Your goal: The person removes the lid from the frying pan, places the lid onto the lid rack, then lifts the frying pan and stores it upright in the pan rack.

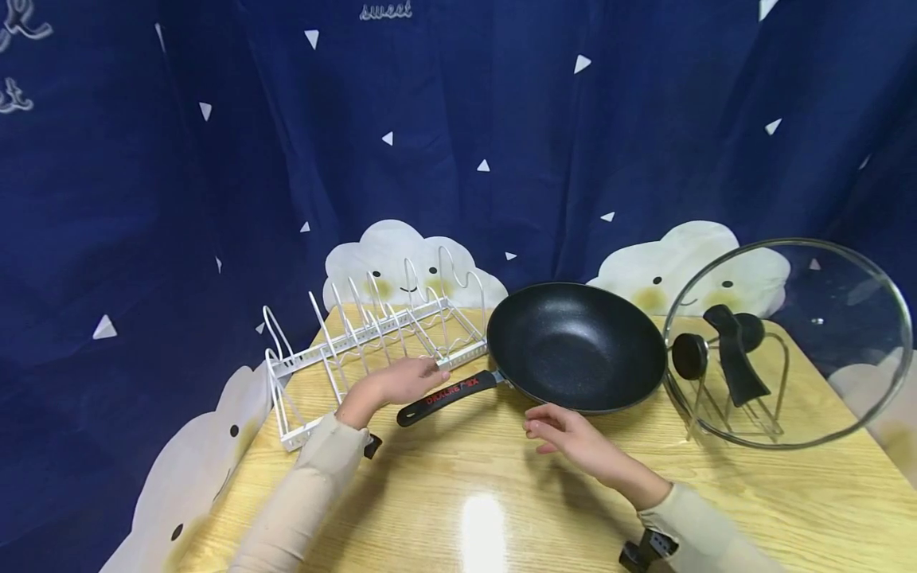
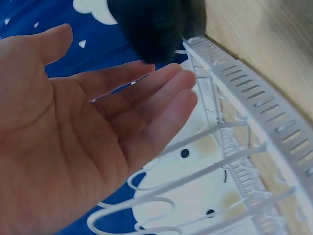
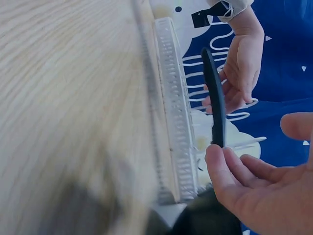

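A black wok (image 1: 573, 350) sits on the table, its long black handle (image 1: 447, 398) with red lettering pointing to the near left. My left hand (image 1: 401, 382) is over the handle's far side, beside the white wire rack, fingers extended and thumb apart. In the left wrist view its palm (image 2: 93, 132) is bare, and a blurred dark shape overlaps the fingertips. My right hand (image 1: 573, 438) hovers by the wok's near rim with fingers loosely bent. In the right wrist view those fingertips (image 3: 215, 154) overlap the handle's end nearest the wok. Neither hand holds anything.
The white rack (image 1: 372, 334) with upright wire dividers stands left of the wok. To the right, a large glass lid (image 1: 899, 318) leans upright at a wire stand (image 1: 784, 358), with black knob-like parts (image 1: 738, 358) around it. A blue curtain (image 1: 458, 103) hangs behind the wooden table (image 1: 401, 493).
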Demonstrator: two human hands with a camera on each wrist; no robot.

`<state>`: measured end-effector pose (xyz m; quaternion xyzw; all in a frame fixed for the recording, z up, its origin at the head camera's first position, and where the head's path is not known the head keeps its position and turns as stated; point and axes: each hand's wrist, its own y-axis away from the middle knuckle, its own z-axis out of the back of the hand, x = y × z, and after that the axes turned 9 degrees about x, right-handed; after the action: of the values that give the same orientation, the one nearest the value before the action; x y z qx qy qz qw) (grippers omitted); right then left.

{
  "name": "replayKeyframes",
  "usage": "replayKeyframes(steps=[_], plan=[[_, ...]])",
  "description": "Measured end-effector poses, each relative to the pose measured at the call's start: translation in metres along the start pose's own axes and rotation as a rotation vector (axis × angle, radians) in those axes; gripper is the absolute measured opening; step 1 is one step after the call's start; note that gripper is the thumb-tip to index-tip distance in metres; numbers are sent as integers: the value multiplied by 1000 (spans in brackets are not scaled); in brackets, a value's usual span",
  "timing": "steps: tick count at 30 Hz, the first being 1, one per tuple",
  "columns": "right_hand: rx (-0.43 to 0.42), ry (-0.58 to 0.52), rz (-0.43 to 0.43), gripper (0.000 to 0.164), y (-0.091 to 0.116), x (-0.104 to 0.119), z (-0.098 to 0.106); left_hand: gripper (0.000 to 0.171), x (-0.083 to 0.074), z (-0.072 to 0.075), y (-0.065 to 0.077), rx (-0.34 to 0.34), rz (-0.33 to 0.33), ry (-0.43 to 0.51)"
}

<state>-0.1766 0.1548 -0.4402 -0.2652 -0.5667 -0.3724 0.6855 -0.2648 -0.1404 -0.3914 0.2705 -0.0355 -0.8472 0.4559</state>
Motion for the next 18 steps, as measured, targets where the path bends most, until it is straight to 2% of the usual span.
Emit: replayKeyframes(steps=[8,12,18], plan=[[-3,-283,-73,41,-25,-11,-22,39,19,-11,2,-70,-21,104],[-39,-410,-105,47,-39,-15,-30,44,26,-16,1,-66,-25,164],[-104,-643,-143,56,-59,-18,-34,49,28,-20,0,-44,-50,168]])
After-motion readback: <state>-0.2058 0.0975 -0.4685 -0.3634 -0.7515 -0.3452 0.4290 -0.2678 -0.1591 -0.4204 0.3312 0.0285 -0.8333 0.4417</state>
